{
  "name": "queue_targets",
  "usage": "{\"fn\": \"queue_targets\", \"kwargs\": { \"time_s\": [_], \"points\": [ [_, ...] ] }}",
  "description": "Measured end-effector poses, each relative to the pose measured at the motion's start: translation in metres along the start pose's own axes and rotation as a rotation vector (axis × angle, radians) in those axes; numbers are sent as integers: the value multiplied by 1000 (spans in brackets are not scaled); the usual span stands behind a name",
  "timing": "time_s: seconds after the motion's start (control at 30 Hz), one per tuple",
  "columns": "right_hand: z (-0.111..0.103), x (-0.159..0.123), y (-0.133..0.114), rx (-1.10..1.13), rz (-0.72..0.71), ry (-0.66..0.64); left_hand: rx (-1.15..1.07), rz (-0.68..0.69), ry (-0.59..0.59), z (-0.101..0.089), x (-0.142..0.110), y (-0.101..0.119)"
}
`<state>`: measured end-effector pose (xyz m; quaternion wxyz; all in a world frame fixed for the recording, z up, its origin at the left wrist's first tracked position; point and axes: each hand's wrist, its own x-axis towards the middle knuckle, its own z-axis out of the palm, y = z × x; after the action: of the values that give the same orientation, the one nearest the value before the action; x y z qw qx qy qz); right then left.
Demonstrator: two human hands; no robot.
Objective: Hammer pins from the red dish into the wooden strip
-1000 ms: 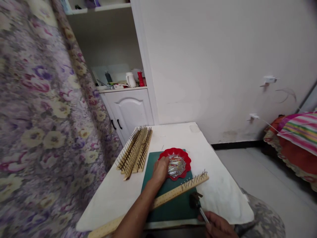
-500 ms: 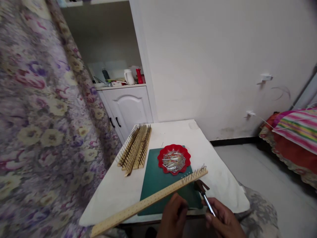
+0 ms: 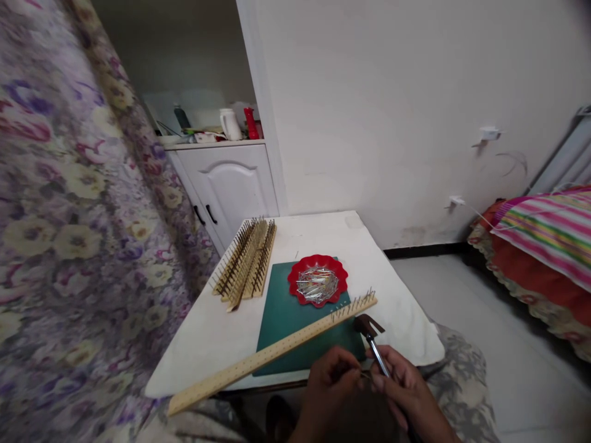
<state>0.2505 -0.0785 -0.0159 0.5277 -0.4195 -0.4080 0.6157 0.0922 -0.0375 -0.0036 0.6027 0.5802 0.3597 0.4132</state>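
Note:
My right hand (image 3: 404,384) is closed around the shiny metal shaft of a claw hammer (image 3: 377,354), whose dark brown head points up beside the strip's far end. My left hand (image 3: 335,375) is pinched, with its fingertips close to my right fingers. Something thin, perhaps a nail, shows between the two hands, too small to make out surely. A long pale wooden strip (image 3: 263,357) with rows of small holes lies slantwise over a green mat (image 3: 289,295). Several nails (image 3: 353,306) stand in its far right end. Behind it, a red scalloped bowl (image 3: 341,275) holds many loose nails (image 3: 316,285).
Wooden strips full of upright nails (image 3: 247,261) lie at the left of the white-covered table (image 3: 203,344). A floral curtain (image 3: 87,234) hangs at left, by a white cabinet (image 3: 235,191). A bed with a striped cover (image 3: 549,227) stands at right.
My left hand has moved right and up, bringing its fingertips to my right hand. The hammer stays in my right hand. The whole view has shifted slightly.

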Motion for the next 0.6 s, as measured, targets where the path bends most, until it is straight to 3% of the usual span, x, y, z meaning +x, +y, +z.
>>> {"fn": "queue_targets", "kwargs": {
  "time_s": [0.13, 0.33, 0.47, 0.6],
  "points": [
    [3, 0, -2, 40, -34, 9, -400, -114, 27, 13, 1, -3],
    [6, 2, 5, 22, -25, 55, -524, -163, 155, 23, -3, -14],
    [4, 2, 10, -25, 17, 80, -424, -152, 214, 9, -1, -18],
    [-1, 0, 10, -65, 39, 76, 4, -28, 366, -27, 16, -6]
  ]
}}
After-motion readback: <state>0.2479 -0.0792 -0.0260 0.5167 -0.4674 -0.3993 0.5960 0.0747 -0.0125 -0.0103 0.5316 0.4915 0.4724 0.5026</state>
